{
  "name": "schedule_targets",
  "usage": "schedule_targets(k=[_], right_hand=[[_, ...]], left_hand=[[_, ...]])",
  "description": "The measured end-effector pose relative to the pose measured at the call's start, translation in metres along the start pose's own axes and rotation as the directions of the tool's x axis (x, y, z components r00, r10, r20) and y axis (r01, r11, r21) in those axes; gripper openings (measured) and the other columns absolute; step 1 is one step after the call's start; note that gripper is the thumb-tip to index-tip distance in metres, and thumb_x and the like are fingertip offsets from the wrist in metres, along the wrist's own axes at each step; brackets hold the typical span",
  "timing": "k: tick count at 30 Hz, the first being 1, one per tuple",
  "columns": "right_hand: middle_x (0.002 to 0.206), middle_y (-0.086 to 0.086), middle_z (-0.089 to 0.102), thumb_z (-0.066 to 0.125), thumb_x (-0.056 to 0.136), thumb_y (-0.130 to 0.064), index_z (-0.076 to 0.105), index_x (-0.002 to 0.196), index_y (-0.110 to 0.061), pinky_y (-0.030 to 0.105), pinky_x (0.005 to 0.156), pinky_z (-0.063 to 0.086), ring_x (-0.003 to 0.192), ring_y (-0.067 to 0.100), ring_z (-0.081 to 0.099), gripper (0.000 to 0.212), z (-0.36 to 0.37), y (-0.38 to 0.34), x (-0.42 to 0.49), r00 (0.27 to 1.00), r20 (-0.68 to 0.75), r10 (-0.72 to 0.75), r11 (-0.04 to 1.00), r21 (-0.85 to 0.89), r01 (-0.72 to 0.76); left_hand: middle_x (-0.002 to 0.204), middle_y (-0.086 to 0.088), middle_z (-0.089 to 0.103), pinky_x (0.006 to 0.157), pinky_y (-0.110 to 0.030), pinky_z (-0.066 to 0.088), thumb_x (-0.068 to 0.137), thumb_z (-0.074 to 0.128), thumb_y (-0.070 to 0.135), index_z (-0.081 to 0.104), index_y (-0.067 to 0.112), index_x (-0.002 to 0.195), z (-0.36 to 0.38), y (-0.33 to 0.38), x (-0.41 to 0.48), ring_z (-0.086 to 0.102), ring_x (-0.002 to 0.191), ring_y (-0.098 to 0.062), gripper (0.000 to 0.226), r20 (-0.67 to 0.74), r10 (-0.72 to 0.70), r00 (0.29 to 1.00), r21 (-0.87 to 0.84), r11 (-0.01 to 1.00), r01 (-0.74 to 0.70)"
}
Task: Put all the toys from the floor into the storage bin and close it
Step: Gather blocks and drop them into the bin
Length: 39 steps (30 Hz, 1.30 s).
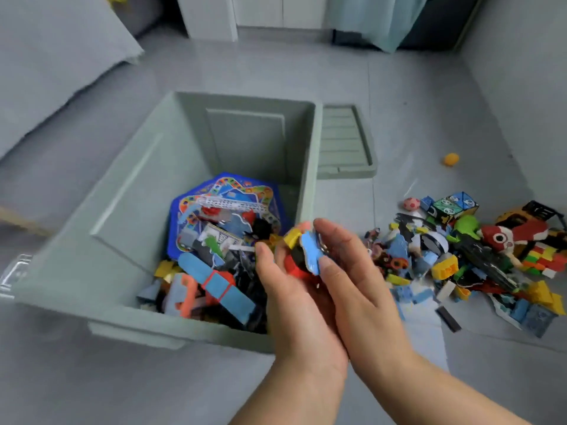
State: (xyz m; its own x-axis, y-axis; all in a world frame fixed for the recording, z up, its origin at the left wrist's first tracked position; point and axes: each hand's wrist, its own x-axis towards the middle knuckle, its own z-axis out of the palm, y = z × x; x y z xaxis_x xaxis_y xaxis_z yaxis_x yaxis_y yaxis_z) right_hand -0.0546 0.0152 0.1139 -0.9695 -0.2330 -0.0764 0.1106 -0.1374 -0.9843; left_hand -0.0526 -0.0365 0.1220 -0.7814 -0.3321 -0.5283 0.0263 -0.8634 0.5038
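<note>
A sage-green storage bin (129, 216) stands open on the grey floor, partly filled with toys, among them a blue hexagonal game board (227, 191). My left hand (294, 302) and my right hand (359, 286) are cupped together over the bin's right rim. Between them they hold a handful of small toys (306, 253): a blue puzzle piece, a yellow brick and red pieces. To the right lies a pile of toys (478, 259) on the floor, with bricks, puzzle pieces, a red fish figure and a green figure.
The bin's lid (343, 142) lies flat on the floor behind the bin's right side. An orange ball (451, 159) sits alone farther right. A grey sofa (52, 65) fills the left; white furniture and a curtain stand at the back.
</note>
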Motion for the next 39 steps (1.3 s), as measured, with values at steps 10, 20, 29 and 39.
schedule_targets(k=[10,20,29,39], right_hand=[[0.094,0.005,0.072,0.038,0.094,-0.007,0.066,0.107,-0.017,0.036,0.084,0.053,0.092,0.021,0.066,0.032,0.124,0.043,0.044,0.808,0.061,0.587,0.776,0.244,-0.582],[0.107,-0.004,0.061,0.036,0.094,0.003,0.051,0.12,-0.022,0.013,0.064,0.049,0.076,0.002,0.063,0.039,0.096,0.038,0.039,0.836,0.103,0.54,0.819,0.165,-0.549],[0.09,0.009,0.071,0.047,0.092,-0.003,0.068,0.097,-0.007,0.029,0.082,0.048,0.08,0.016,0.063,0.022,-0.072,0.02,-0.033,0.861,-0.068,0.504,0.848,0.231,-0.478],[0.124,0.0,0.044,0.058,0.089,-0.028,0.044,0.127,-0.028,0.027,0.086,0.044,0.106,0.016,0.051,0.04,-0.177,0.146,-0.008,0.854,-0.304,0.422,0.615,-0.595,-0.517]], left_hand=[[0.119,-0.017,0.064,0.083,-0.04,0.047,0.089,0.027,0.066,0.058,0.015,0.125,-0.071,0.112,0.05,0.058,0.113,-0.031,0.069,-0.252,-0.102,0.962,0.253,0.953,0.168],[0.118,0.002,0.056,0.091,-0.03,0.036,0.095,0.024,0.054,0.042,0.018,0.141,-0.058,0.109,0.051,0.05,0.115,-0.016,0.061,-0.154,0.04,0.987,0.228,0.974,-0.004],[0.114,-0.011,0.069,0.091,-0.038,0.047,0.096,0.03,0.046,0.06,0.015,0.12,-0.018,0.015,0.016,0.066,0.106,-0.023,0.05,0.26,-0.31,0.915,0.146,0.949,0.28],[0.135,-0.012,0.052,0.105,-0.043,0.03,0.097,0.033,0.046,0.041,0.019,0.14,-0.089,-0.124,0.039,0.045,0.126,-0.034,0.052,-0.238,-0.596,0.767,0.516,0.591,0.62]])
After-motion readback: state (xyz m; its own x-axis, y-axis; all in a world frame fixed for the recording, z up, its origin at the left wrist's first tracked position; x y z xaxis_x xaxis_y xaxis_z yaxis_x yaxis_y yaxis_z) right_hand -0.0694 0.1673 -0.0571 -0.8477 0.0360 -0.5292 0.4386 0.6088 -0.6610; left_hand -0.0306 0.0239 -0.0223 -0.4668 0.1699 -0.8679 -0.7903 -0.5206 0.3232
